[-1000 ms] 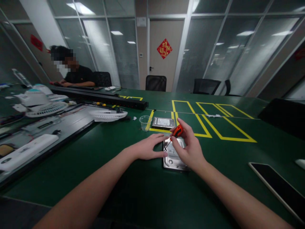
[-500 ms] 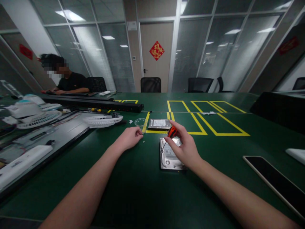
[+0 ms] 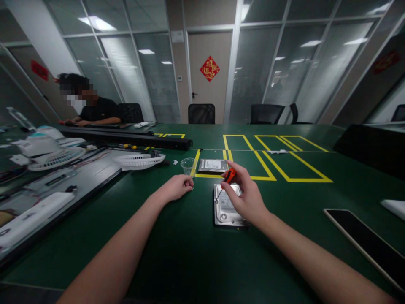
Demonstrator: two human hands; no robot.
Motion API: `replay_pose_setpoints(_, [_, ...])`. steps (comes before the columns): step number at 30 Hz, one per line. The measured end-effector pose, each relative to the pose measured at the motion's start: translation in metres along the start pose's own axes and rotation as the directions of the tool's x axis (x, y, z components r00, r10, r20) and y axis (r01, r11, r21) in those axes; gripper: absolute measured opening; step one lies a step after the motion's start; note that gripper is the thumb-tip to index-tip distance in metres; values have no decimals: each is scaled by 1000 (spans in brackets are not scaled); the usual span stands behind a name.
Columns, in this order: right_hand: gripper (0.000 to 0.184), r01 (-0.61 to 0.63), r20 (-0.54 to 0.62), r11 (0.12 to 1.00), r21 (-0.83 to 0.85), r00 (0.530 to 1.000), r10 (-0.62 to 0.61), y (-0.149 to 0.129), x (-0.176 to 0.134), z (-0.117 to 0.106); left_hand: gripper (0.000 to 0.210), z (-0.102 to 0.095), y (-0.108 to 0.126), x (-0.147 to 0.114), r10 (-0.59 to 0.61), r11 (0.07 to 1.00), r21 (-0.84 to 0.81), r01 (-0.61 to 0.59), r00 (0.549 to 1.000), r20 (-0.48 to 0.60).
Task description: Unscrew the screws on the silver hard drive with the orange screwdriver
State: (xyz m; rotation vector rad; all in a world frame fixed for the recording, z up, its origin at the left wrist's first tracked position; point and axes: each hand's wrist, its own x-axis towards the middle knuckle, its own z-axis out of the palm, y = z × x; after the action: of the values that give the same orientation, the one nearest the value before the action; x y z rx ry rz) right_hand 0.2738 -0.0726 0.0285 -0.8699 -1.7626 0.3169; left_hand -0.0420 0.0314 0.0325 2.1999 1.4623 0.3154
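Screw work is seemingly going on: nearer and rightward of the clear cup (image 3: 188, 166), the right hand (image 3: 247, 192) is gripping a screwdriver (image 3: 230, 175) above the nearer hard drive (image 3: 225, 207). Just before the cup, the left hand (image 3: 178, 186) is holding its fingertips bunched, on what I cannot tell; delicate pinching is probably being needed next.

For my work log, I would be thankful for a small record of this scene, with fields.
Left hand: curled low by the clear cup; grip unclear
Right hand: holds a red-and-black screwdriver
Screwdriver tip: at the near hard drive's left side
Far hard drive: inside a yellow tape outline
Phone-like device: on the table, at right
Co-worker: seated across the table, far left
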Motion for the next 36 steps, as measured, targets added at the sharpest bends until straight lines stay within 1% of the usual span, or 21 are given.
replay_pose_setpoints(5, [64, 12, -1, 1000, 10, 1000, -12, -1, 0, 0, 11, 3, -5, 4, 29, 999, -18, -29, 999, 12])
replay_pose_setpoints(10, [68, 3, -8, 1000, -4, 1000, -3, -1, -1, 0, 11, 7, -7, 6, 51, 999, -8, -51, 999, 1])
replay_pose_setpoints(13, [72, 10, -38, 1000, 7, 999, -10, -3, -2, 0, 11, 9, -8, 6, 55, 999, -2, -55, 998, -8])
replay_pose_setpoints(16, [76, 25, -95, 1000, 10, 995, -24, -4, -3, -1, 10, 8, -7, 4, 57, 998, 2, -57, 998, -19])
replay_pose_setpoints(17, [75, 28, -114, 1000, 3, 993, -28, -5, -3, -2, 10, 7, -6, 3, 62, 998, 3, -62, 998, -23])
replay_pose_setpoints(18, [69, 32, -127, 999, -18, 991, -34, -5, -2, -4, 10, 5, -5, 1, 68, 998, 4, -68, 997, -30])
replay_pose_setpoints(20, [52, 53, -133, 995, -81, 989, -64, -6, 2, -10, 14, 2, -1, -2, 88, 996, 8, -88, 995, -53])
replay_pose_setpoints(22, [40, 58, -64, 989, -140, 996, -67, -9, 8, -18, 17, -1, 6, -6, 120, 993, 10, -120, 990, -78])
replay_pose_setpoints(23, [35, 54, 10, 985, -166, 999, -53, -10, 12, -24, 17, -1, 10, -9, 142, 990, 8, -142, 986, -83])
replay_pose_setpoints(24, [30, 41, 111, 981, -191, 994, -20, -13, 16, -29, 17, -1, 14, -11, 166, 986, 7, -167, 982, -85])
replay_pose_setpoints(25, [22, 13, 250, 974, -228, 967, 46, -16, 20, -34, 17, 0, 19, -13, 190, 982, 5, -191, 978, -84])
replay_pose_setpoints(26, [13, -17, 377, 959, -282, 917, 127, -20, 24, -38, 16, 1, 23, -14, 222, 975, 0, -222, 973, -69])
replay_pose_setpoints(27, [14, -39, 468, 936, -351, 858, 211, -25, 28, -41, 16, 3, 27, -16, 261, 965, -5, -262, 964, -58])
replay_pose_setpoints(28, [28, -48, 541, 905, -423, 788, 294, -31, 31, -43, 15, 5, 30, -17, 289, 957, -10, -290, 957, -39])
replay_pose_setpoints(29, [48, -45, 586, 872, -487, 723, 365, -37, 33, -43, 14, 7, 33, -18, 308, 951, -17, -309, 951, -26])
replay_pose_setpoints(30, [68, -33, 617, 847, -531, 670, 413, -42, 35, -43, 14, 8, 35, -19, 322, 946, -21, -322, 947, -23])
replay_pose_setpoints(31, [85, -16, 651, 828, -560, 609, 452, -47, 35, -42, 13, 9, 37, -19, 332, 943, -24, -333, 943, -19])
replay_pose_setpoints(32, [94, 10, 683, 819, -574, 558, 472, -51, 35, -40, 12, 10, 38, -19, 340, 940, -29, -340, 940, -12])
replay_pose_setpoints(33, [100, 36, 706, 814, -580, 519, 481, -55, 34, -37, 12, 11, 38, -20, 343, 939, -31, -344, 939, -14])
replay_pose_setpoints(34, [106, 53, 714, 805, -590, 501, 490, -57, 33, -35, 12, 11, 39, -20, 346, 938, -31, -346, 938, -14])
replay_pose_setpoints(36, [105, 63, 703, 787, -614, 496, 510, -58, 29, -32, 11, 10, 40, -21, 352, 935, -31, -352, 936, -19])
